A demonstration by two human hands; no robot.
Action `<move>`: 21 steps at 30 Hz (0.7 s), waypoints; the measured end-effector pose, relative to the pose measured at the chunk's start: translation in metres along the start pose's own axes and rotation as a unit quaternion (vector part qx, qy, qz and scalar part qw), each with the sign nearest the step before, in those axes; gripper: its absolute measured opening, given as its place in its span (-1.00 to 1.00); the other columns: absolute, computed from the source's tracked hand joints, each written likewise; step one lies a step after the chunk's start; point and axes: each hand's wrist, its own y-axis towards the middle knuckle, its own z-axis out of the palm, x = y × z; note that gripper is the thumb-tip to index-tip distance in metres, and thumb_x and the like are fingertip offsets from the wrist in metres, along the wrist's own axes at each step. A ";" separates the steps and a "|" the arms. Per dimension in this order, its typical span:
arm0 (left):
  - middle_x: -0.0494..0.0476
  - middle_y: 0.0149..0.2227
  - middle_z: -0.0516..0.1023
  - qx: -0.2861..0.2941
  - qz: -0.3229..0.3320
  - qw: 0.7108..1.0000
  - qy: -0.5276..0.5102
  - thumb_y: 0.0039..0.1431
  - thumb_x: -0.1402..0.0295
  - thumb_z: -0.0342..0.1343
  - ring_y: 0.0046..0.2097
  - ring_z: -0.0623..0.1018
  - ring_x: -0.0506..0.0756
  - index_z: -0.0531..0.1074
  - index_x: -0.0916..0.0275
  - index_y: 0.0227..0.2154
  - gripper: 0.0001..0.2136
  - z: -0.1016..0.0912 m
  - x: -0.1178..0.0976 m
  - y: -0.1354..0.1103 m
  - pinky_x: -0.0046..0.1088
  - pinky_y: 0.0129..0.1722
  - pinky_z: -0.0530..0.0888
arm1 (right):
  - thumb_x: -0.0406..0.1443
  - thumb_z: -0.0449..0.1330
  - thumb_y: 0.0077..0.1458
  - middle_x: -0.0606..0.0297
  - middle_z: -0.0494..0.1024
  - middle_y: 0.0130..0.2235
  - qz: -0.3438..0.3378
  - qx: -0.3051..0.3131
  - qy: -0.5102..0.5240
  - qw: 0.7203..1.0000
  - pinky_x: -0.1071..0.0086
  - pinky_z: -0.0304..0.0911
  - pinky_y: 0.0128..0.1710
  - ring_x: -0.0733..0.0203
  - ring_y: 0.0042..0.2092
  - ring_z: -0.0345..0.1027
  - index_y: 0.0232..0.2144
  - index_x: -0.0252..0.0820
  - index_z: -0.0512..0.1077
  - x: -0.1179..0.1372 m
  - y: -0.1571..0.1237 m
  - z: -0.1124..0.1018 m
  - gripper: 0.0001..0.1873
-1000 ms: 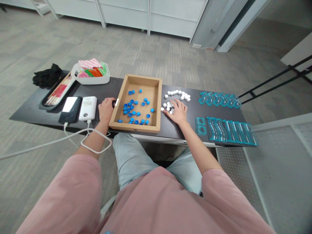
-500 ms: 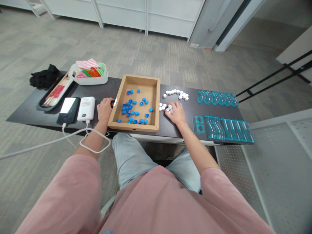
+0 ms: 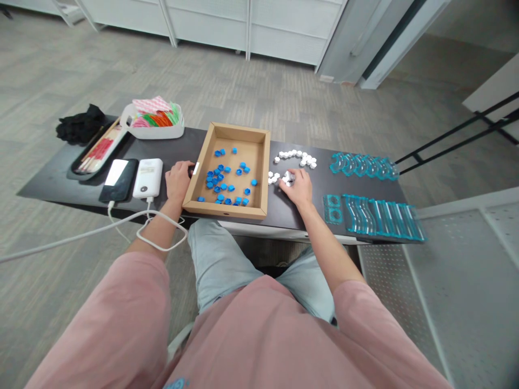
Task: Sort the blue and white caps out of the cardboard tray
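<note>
from my remote seat, i see white hexagonal pieces (image 3: pixel 287 176) right of the cardboard tray (image 3: pixel 225 209), at the nearer right hand (image 3: pixel 300 188); left hand (image 3: pixel 177 181) meets its left wall. i can't tell either grip.

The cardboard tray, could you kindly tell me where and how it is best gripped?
Probably take the cardboard tray by its left and right walls' near ends, from outside: the walls stand raised, and white hexagonal pieces lie beside the right one's middle.

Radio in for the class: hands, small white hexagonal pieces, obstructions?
Left hand at left side of open brown cardboard box. Right hand at small white hexagonal pieces. Box stands between left hand and pieces.
</note>
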 end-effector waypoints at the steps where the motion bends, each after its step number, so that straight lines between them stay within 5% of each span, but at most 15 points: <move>1: 0.47 0.49 0.54 -0.003 0.000 1.000 -0.001 0.64 0.47 0.06 0.46 0.51 0.46 0.57 0.26 0.38 -0.61 0.001 0.001 0.001 0.01 0.43 0.37 | -0.05 0.35 0.34 -0.12 0.72 0.24 -0.002 -0.010 0.008 1.000 -0.15 0.43 0.39 -0.33 0.24 0.51 0.19 0.00 0.63 -0.003 0.002 0.001 -0.56; 6: 0.43 0.47 0.57 -0.013 -0.001 1.000 -0.004 0.61 0.46 0.07 0.45 0.53 0.47 0.59 0.17 0.34 -0.62 0.005 0.003 0.003 0.04 0.42 0.40 | -0.02 0.39 0.24 -0.08 0.74 0.08 -0.017 -0.072 0.057 0.996 -0.17 0.50 0.30 -0.29 0.13 0.55 0.06 -0.07 0.64 -0.009 0.018 0.004 -0.58; 10: 0.43 0.47 0.56 -0.017 -0.002 1.000 0.001 0.61 0.46 0.07 0.45 0.52 0.46 0.58 0.20 0.35 -0.62 0.006 0.004 0.003 0.01 0.42 0.39 | -0.04 0.40 0.28 0.01 0.72 0.07 -0.069 -0.094 0.088 0.989 -0.19 0.55 0.29 -0.27 0.10 0.59 0.09 -0.06 0.65 0.019 0.028 0.002 -0.59; 17: 0.44 0.50 0.53 -0.005 0.001 1.000 -0.009 0.63 0.44 0.07 0.46 0.49 0.42 0.56 0.24 0.38 -0.61 0.002 0.003 0.000 -0.01 0.43 0.34 | 0.01 0.41 0.49 -0.04 0.66 0.33 -0.212 0.086 0.107 0.968 -0.17 0.46 0.51 -0.28 0.38 0.54 0.43 -0.01 0.58 0.117 0.022 0.023 -0.40; 21: 0.42 0.49 0.55 -0.003 -0.001 1.000 -0.016 0.61 0.43 0.07 0.46 0.48 0.41 0.56 0.22 0.38 -0.60 0.001 0.001 0.000 -0.02 0.43 0.34 | -0.02 0.29 0.59 -0.03 0.60 0.43 -0.249 0.125 0.138 0.951 -0.10 0.40 0.58 -0.21 0.47 0.50 0.49 -0.02 0.53 0.126 0.023 0.028 -0.44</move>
